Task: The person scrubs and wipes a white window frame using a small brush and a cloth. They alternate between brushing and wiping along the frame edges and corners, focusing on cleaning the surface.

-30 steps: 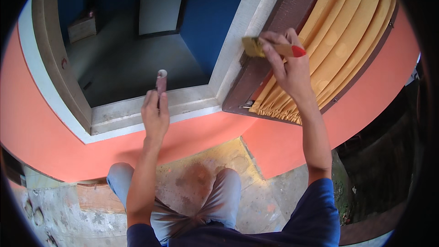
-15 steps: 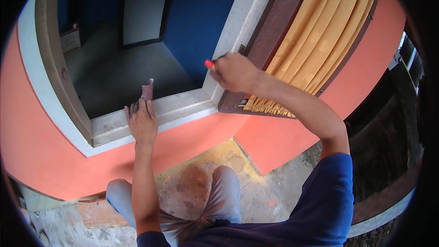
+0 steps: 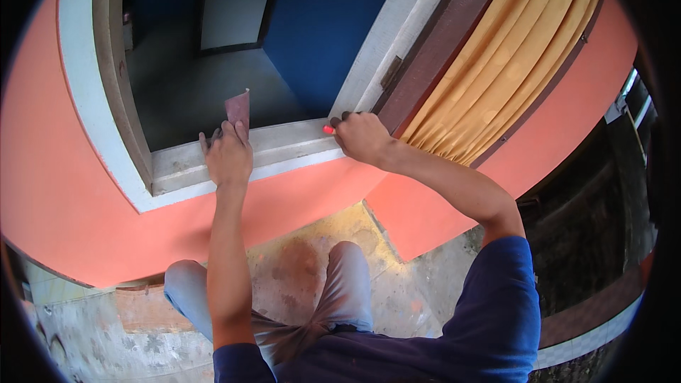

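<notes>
My left hand (image 3: pixel 229 154) rests on the pale window sill (image 3: pixel 273 147). Between its fingers is a curled piece of reddish-brown sandpaper (image 3: pixel 239 107), sticking up past the fingertips. At the right corner of the frame, where sill and upright meet, my right hand (image 3: pixel 364 139) is closed around a tool with a red-tipped handle (image 3: pixel 329 129). The rest of that tool is hidden by the fingers and the frame. Both the sill and the pale right upright (image 3: pixel 374 39) look worn and whitish.
A brown window sash (image 3: pixel 443 46) with a yellow curtain (image 3: pixel 489 64) stands swung out on the right. Salmon-coloured wall (image 3: pixel 284 202) runs below the sill. Inside are a blue wall (image 3: pixel 326 21) and a pale door (image 3: pixel 241 3). My knees are over a stained floor (image 3: pixel 298 269).
My right hand has come down the right upright to the sill corner with the tool. The sandpaper in my left hand now shows more of its face. The view has shifted slightly.
</notes>
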`<state>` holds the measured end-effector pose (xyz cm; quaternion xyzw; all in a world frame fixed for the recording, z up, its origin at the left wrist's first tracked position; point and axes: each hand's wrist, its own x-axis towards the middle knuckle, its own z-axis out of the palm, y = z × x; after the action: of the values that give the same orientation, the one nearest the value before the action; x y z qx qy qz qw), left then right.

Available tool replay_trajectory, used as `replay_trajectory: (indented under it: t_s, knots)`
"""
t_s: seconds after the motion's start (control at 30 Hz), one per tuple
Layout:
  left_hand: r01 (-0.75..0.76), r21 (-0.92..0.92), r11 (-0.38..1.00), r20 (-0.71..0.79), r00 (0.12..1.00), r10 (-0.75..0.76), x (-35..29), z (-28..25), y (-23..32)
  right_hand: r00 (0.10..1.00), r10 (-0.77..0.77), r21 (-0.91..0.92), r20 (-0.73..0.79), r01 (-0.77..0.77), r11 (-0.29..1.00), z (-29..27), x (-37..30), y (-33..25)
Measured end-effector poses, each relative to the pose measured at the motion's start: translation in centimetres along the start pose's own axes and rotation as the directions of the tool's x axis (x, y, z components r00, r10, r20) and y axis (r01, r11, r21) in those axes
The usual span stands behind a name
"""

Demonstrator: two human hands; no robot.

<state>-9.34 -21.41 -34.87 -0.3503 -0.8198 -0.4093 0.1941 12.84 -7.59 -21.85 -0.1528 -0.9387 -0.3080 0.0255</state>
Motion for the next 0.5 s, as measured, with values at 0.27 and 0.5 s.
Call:
replay_trajectory:
  t_s: [0.27, 0.5]
  knots:
    - [-0.003, 0.018, 1.0, -0.009, 1.0, 0.003, -0.1, -0.4, -0.7, 0.88, 0.306, 0.219, -0.363, -0.239, 0.946, -6.9, 0.8, 2.7]
    - [0.042, 0.046, 0.998, 0.042, 0.998, -0.044, 0.1, -0.4, -0.8, 0.961, 0.269, 0.324, -0.064, -0.235, 0.916, -2.8, 1.9, 2.8]
